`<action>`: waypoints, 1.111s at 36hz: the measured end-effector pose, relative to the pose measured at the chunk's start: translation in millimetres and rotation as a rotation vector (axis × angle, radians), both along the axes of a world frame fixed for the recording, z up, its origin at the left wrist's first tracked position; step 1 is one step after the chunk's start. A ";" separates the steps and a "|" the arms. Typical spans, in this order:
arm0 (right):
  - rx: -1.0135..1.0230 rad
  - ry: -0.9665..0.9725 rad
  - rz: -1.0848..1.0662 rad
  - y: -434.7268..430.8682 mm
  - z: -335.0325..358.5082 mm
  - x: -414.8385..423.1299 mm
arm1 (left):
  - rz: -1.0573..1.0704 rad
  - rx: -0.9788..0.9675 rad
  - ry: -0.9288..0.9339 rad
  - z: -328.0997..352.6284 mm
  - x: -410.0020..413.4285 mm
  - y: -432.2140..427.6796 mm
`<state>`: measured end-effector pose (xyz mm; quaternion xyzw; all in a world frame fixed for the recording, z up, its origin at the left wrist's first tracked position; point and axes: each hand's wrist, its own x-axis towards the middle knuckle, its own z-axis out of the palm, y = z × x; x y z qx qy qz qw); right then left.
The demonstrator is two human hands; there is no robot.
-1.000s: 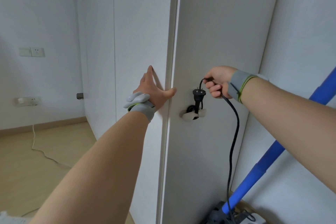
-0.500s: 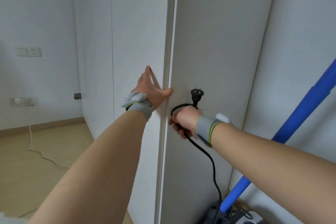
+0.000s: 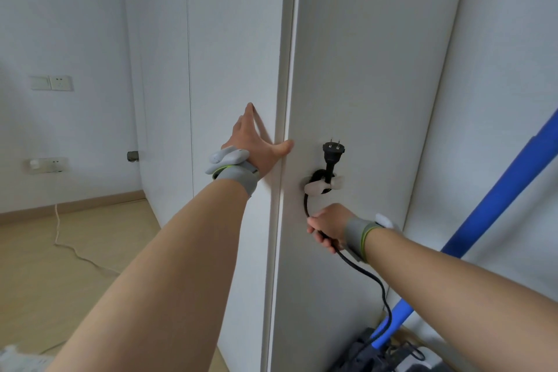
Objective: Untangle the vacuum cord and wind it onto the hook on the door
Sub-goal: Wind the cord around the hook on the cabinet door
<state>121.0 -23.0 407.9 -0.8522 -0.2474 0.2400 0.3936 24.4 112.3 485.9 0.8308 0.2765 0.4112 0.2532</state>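
A white hook (image 3: 323,186) is fixed to the face of the white door (image 3: 362,69). The black cord (image 3: 363,272) loops around the hook, and its plug (image 3: 332,150) stands upright above it, prongs up. My right hand (image 3: 329,225) is just below the hook, fist closed around the cord, which runs down from it toward the vacuum (image 3: 377,350) on the floor. My left hand (image 3: 256,142) lies flat with fingers spread on the door's edge, the thumb on the hook side.
The vacuum's blue tube (image 3: 495,205) leans diagonally against the wall at right. A white cable (image 3: 69,248) trails across the wooden floor at left, below wall sockets (image 3: 46,164). A door stop (image 3: 133,156) sticks out of the far wall.
My right hand carried the cord from up beside the plug, down around the hook, and now sits below it. The hook, hidden half a second ago, shows again. My left hand stayed put.
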 end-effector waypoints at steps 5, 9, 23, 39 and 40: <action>-0.030 -0.071 -0.054 -9.6 -6.8 23.4 | 0.002 -0.007 -0.003 -0.4 0.9 0.7; 0.009 0.013 -0.111 -14.8 -8.2 40.6 | 0.007 -0.004 -0.002 -0.9 0.8 1.0; 0.096 -0.178 -0.311 -13.6 33.7 80.3 | 0.005 0.003 0.003 -1.0 1.1 1.7; 0.170 -0.308 -0.266 -3.0 96.9 67.6 | 0.022 0.001 0.016 -1.8 -0.2 1.1; 0.230 -0.241 -0.255 -4.0 101.3 64.4 | 0.024 0.001 0.018 -1.3 -0.6 0.6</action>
